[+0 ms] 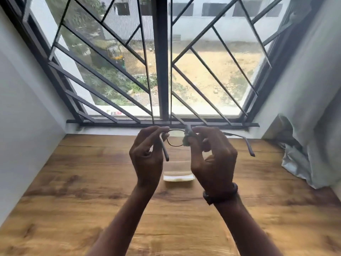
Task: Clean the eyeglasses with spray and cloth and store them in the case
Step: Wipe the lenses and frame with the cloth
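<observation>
I hold the eyeglasses up in front of the window, above the wooden table, with both temple arms unfolded toward me. My left hand pinches the frame at its left hinge. My right hand pinches a small grey cloth against the right lens, which is hidden behind the cloth and fingers. A pale, translucent eyeglass case lies on the table below and between my wrists. No spray bottle is in view.
A barred window with a dark sill rail closes off the far edge of the table. White walls flank both sides. A bunched grey curtain spills onto the table's right side. A dark band sits on my right wrist.
</observation>
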Tool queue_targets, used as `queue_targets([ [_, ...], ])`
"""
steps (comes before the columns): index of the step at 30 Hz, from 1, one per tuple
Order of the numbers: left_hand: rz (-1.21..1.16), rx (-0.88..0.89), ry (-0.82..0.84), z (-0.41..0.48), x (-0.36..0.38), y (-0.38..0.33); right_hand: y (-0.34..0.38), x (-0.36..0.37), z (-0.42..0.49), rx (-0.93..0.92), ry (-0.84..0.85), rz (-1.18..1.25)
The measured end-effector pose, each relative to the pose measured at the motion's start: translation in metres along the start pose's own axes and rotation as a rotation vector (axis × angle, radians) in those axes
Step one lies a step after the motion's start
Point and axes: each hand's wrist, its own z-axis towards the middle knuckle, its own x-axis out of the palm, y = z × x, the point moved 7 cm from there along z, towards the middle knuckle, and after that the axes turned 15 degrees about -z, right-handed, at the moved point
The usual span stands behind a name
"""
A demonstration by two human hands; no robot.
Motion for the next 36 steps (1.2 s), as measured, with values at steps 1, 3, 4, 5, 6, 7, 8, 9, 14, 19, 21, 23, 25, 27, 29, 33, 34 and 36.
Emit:
queue_targets([
  [1, -0.018, 0.000, -0.010, -0.001, -0.001, -0.002, 0.002, 0.003, 0.004, -0.013, -0.009, -0.068],
  [3, -0.058, -0.005, -0.022, -0.002, -0.004, -0.003, 0.006, 0.012, 0.008, -0.040, 0.012, -0.173],
  [4, -0.060, -0.005, -0.022, -0.002, -0.005, -0.003, 0.008, 0.017, 0.009, -0.056, 0.032, -0.204],
  [5, -0.053, -0.002, -0.022, -0.003, -0.006, -0.003, 0.011, 0.021, 0.008, -0.074, 0.048, -0.225],
  [6, -0.052, -0.001, -0.019, -0.003, -0.006, -0.002, 0.014, 0.025, 0.007, -0.090, 0.061, -0.241],
  [7, -0.063, -0.004, -0.019, -0.004, -0.007, -0.002, 0.017, 0.028, 0.006, -0.099, 0.073, -0.252],
  [8, -0.073, -0.003, -0.020, -0.005, -0.007, -0.002, 0.019, 0.031, 0.005, -0.104, 0.085, -0.255],
  [9, -0.071, 0.000, -0.026, -0.005, -0.007, -0.003, 0.021, 0.033, 0.004, -0.106, 0.096, -0.250],
  [14, -0.089, -0.013, -0.059, -0.006, -0.013, -0.001, 0.031, 0.036, 0.001, -0.150, 0.144, -0.168],
  [19, -0.085, -0.030, -0.077, -0.003, -0.017, -0.003, 0.035, 0.032, -0.002, -0.224, 0.239, -0.154],
  [21, -0.076, -0.015, -0.071, -0.003, -0.018, -0.005, 0.034, 0.029, -0.004, -0.264, 0.282, -0.184],
  [23, -0.078, -0.010, -0.067, -0.003, -0.019, -0.006, 0.031, 0.026, -0.006, -0.284, 0.305, -0.250],
  [25, -0.070, -0.007, -0.057, -0.003, -0.019, -0.005, 0.028, 0.023, -0.006, -0.283, 0.306, -0.297],
  [27, -0.060, -0.016, -0.061, -0.003, -0.019, -0.004, 0.025, 0.018, -0.004, -0.264, 0.288, -0.324],
  [29, -0.061, -0.014, -0.062, -0.002, -0.018, -0.005, 0.025, 0.015, -0.004, -0.236, 0.254, -0.348],
  [33, -0.047, 0.009, -0.045, -0.001, -0.014, -0.013, 0.030, 0.014, -0.001, -0.190, 0.170, -0.354],
  [34, -0.046, 0.011, -0.044, -0.001, -0.014, -0.014, 0.031, 0.014, 0.001, -0.184, 0.156, -0.345],
  [36, -0.044, 0.013, -0.053, 0.000, -0.014, -0.015, 0.033, 0.015, 0.003, -0.185, 0.139, -0.313],
])
